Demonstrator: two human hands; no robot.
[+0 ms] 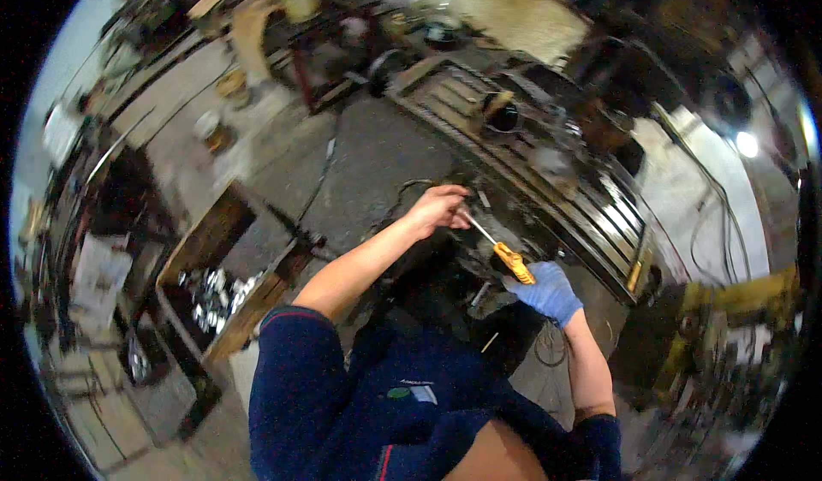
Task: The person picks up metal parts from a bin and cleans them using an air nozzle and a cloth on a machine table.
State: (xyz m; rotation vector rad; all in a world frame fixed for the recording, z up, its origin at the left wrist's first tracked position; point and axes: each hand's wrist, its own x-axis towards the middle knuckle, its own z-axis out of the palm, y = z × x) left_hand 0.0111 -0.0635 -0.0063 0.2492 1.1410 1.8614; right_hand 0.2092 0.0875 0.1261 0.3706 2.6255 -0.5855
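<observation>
A screwdriver with a yellow handle (514,264) and a thin metal shaft slants across the middle, above dark machinery. Its handle end meets my right hand (548,293), which wears a blue-grey work glove and is closed on it. My bare left hand (439,208) is at the shaft's far end, fingers bent together around the tip. Whether a small part sits between those fingers is too blurred to make out. Just below the hands is a dark machine part (445,267), its details lost in shadow.
A slotted metal machine table (548,173) runs diagonally ahead and to the right, with a round dark-mouthed part (500,111) on it. At left stands a wooden box (205,228) with shiny metal pieces (214,299) inside. A bucket (210,130) stands on the floor further off.
</observation>
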